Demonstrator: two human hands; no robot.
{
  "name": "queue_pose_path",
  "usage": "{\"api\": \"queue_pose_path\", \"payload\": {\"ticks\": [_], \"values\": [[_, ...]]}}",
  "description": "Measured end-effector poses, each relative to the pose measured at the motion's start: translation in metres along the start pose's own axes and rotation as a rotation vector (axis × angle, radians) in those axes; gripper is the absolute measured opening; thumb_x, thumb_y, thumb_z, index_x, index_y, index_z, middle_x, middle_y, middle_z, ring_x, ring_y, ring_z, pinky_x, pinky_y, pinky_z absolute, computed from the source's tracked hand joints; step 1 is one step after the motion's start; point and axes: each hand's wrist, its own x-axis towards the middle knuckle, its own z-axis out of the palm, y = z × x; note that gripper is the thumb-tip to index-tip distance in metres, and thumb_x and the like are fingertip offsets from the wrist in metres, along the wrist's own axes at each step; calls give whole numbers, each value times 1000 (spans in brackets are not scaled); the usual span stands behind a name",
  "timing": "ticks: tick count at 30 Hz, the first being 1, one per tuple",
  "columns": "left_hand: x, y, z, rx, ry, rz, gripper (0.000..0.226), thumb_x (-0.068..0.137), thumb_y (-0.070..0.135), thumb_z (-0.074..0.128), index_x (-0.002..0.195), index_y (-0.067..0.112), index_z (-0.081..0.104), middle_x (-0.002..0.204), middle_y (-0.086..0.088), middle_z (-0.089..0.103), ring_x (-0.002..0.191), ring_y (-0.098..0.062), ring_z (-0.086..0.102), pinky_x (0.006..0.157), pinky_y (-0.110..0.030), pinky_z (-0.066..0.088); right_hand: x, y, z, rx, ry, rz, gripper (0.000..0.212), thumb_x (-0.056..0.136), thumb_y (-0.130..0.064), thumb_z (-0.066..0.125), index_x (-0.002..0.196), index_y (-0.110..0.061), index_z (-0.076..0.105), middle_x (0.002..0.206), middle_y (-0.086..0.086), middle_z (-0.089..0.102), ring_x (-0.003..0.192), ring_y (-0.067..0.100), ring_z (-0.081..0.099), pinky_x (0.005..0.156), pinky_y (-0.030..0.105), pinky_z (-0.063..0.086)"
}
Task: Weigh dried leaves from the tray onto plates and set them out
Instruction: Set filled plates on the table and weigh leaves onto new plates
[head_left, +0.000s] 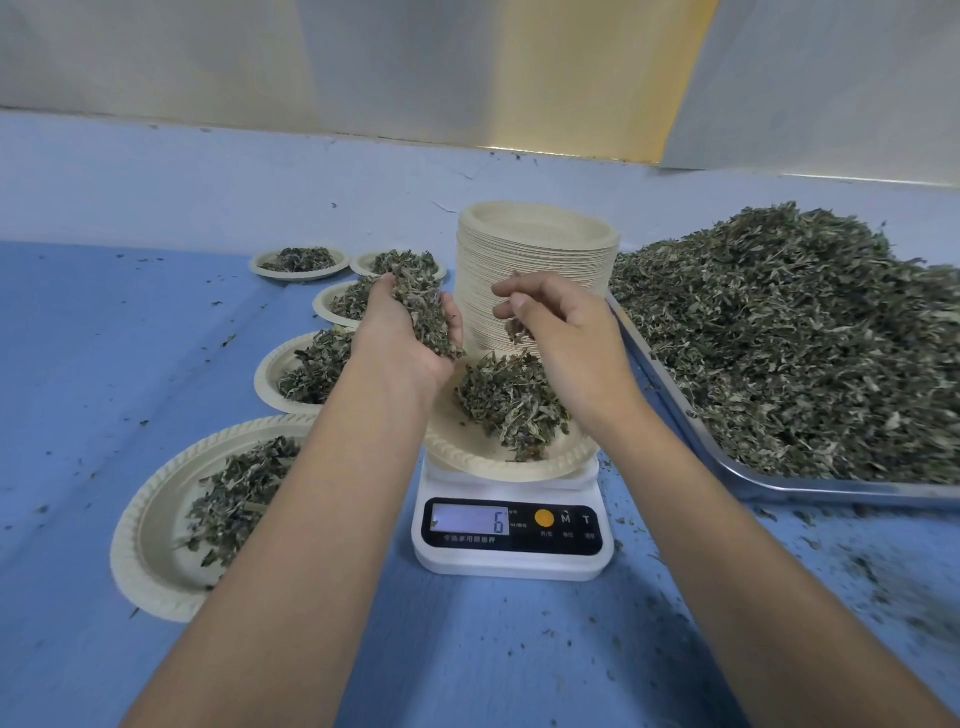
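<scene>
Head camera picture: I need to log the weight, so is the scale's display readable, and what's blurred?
In the head view the scale display shows a sharp 6; the leaf heap on the tray smears toward the right edge; crumbs on the table at lower right look soft.

Shiny metal tray (691, 415), matt ribbed paper plates (535, 260), glossy white plastic scale (511, 564), smooth blue tablecloth (104, 364)

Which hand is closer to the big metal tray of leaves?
Right. The right hand, pinching leaves, is just left of the tray; the left hand lies farther left.
</scene>
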Motion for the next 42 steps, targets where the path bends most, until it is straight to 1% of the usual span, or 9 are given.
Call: {"api": "queue_pose_path", "payload": {"ticks": [10, 12, 15, 21, 24, 27, 33, 38, 42], "values": [[1, 0, -1, -10, 12, 2, 36, 99, 35, 43, 78, 7, 52, 63, -4, 52, 51, -12, 50, 44, -16, 43, -4, -2, -1, -50, 6, -26, 24, 90, -10, 54, 85, -24, 72, 89, 16, 70, 88, 39, 60, 78, 45, 47], [1, -1, -1, 2, 16, 7, 36, 99, 35, 43, 77, 7, 52, 64, -4, 52, 52, -13, 49, 45, -16, 42, -4, -2, -1, -52, -2, -24, 26, 90, -5, 52, 87, -24, 71, 89, 10, 71, 88, 33, 64, 81, 46, 48], [1, -1, 0, 26, 7, 9, 36, 100, 35, 41, 77, 8, 51, 63, -3, 51, 51, -12, 48, 44, -15, 41, -3, -1, 0, -33, -6, -29, 32, 90, 5, 48, 89, -20, 69, 90, -7, 70, 81, 5, 66, 82, 30, 54], [2, -3, 2, 44, -50, -38, 29, 99, 33, 43, 84, 10, 52, 62, -3, 54, 47, -12, 52, 40, -14, 44, -2, -6, -1, 72, 8, -60, 20, 87, 3, 60, 97, -10, 70, 93, -1, 72, 89, 14, 68, 84, 26, 55], [1, -7, 5, 133, -87, -48, 26, 98, 34, 44, 92, 12, 56, 66, -3, 59, 53, -14, 57, 50, -17, 48, -5, -13, 3, 104, -44, -93, 21, 83, -8, 71, 103, -13, 69, 95, -1, 71, 81, 7, 65, 77, 19, 54], [0, -12, 7, 195, -82, -42, 27, 96, 35, 47, 91, 12, 59, 77, -4, 64, 75, -18, 64, 79, -31, 51, -8, -15, 9, 74, -100, -108, 27, 80, -7, 73, 106, -15, 69, 100, 0, 68, 79, 3, 60, 75, 20, 54], [-2, -15, 8, 204, -61, -66, 31, 97, 38, 44, 89, 11, 58, 88, -5, 63, 99, -20, 63, 100, -38, 43, -10, -17, 12, -37, -92, -160, 19, 81, -3, 69, 96, -13, 74, 90, -1, 67, 77, 3, 58, 72, 16, 51], [-2, -15, 8, 233, -28, -52, 41, 96, 40, 47, 120, 9, 59, 116, -7, 65, 106, -22, 63, 101, -41, 45, -10, -17, 13, -61, -54, -147, 14, 82, -4, 68, 92, -13, 75, 90, 2, 71, 82, 13, 64, 78, 29, 54], [0, -16, 7, 242, -36, -54, 44, 96, 41, 47, 124, 9, 58, 119, -9, 64, 103, -23, 64, 97, -40, 49, -10, -16, 13, -72, -27, -142, 13, 83, -7, 69, 86, -18, 74, 83, -6, 71, 79, 8, 64, 78, 28, 54]]}}
